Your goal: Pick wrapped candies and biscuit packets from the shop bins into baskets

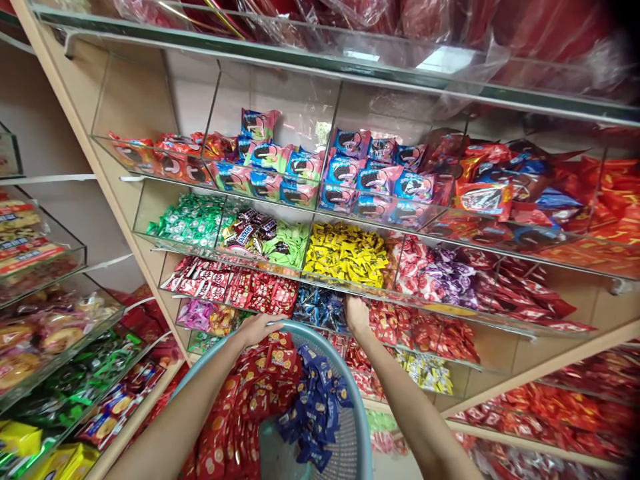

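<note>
Currently, the main hazard is restricted clearance at the right hand [356,315]. It reaches beneath the clear shelf front [330,277] of the yellow-wrapped candies [347,257], at the right end of the dark-blue-wrapped candies [320,307]. Lifting the wrist too steeply could knock its back against that front and shake yellow pieces loose. The right fingers are hidden; whether they hold any candy cannot be told. If they hold several slick wrappers loosely, pieces could slip and drop outside the basket.

The blue-green plastic basket [363,413] is in front of the shelving, below both hands. The left hand [259,328] lies at its far rim, fingers extended along the edge; how firmly they close cannot be told. Should that contact be light, the basket could tip or swing away, its load being uneven: red packets [227,400] are heaped toward the left, with navy-blue packets [320,400] against the right side. A bump could also slide the navy-blue packets into the red ones and mix the two kinds. Pushing the rim forward could jar the lower shelf compartments.
</note>
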